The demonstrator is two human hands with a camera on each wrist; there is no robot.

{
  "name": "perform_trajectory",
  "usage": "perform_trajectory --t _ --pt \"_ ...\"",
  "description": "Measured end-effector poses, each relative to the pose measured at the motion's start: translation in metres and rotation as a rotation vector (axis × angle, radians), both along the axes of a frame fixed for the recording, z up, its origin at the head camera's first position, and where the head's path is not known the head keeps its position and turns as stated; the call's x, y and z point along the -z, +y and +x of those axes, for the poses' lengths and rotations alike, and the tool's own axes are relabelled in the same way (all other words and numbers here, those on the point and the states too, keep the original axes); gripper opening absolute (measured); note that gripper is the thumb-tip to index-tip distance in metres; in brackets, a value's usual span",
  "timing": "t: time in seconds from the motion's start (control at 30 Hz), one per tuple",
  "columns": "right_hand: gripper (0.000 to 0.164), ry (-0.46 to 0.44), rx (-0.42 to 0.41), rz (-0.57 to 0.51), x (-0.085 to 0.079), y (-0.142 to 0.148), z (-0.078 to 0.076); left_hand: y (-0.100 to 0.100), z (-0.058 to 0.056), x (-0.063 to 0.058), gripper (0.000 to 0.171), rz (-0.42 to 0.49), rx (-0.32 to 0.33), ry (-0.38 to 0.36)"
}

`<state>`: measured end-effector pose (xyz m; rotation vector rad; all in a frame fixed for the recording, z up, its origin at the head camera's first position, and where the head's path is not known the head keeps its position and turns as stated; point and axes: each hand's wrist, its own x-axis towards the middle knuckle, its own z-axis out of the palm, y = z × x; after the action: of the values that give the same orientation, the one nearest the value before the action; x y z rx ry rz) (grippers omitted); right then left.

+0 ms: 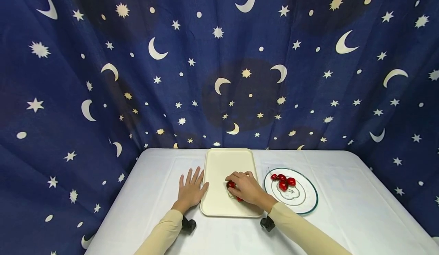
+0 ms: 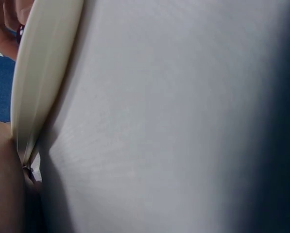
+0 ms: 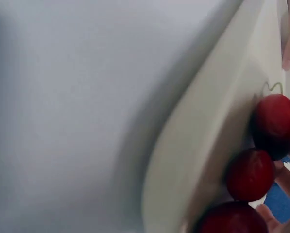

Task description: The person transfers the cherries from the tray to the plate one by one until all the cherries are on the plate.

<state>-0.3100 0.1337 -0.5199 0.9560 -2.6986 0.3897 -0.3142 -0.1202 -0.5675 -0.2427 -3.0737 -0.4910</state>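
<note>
Three red cherries (image 3: pixel 250 175) sit within the cream tray (image 1: pixel 228 161), the right hand (image 1: pixel 247 188) curling its fingers round one. Left of it lies the left hand (image 1: pixel 190 191) (fingers spread, thumb at the rim); right of the tray, a plate (image 1: pixel 310 196) holds four more cherries (image 1: pixel 283 186).

Head view looks forward-down; both close wrist views share the tray (image 1: pixel 216 182).

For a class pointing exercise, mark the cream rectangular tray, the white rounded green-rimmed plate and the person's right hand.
Cream tray (image 1: pixel 228 161): head view, on its bare far part.
White plate (image 1: pixel 310 194): head view, on its bare right side.
Right hand (image 1: pixel 246 187): head view, on its back.
</note>
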Motion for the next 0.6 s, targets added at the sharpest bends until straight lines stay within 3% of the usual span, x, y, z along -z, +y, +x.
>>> perform_trajectory --t 0.27,0.6 --pt "0.029 -0.023 -0.013 -0.056 0.003 0.002 0.003 0.002 0.005 -0.007 0.069 0.034 0.009 -0.008" --pt "0.044 0.05 -0.009 -0.17 -0.003 0.019 -0.001 0.0 0.0 0.003 0.068 0.022 0.002 0.011"
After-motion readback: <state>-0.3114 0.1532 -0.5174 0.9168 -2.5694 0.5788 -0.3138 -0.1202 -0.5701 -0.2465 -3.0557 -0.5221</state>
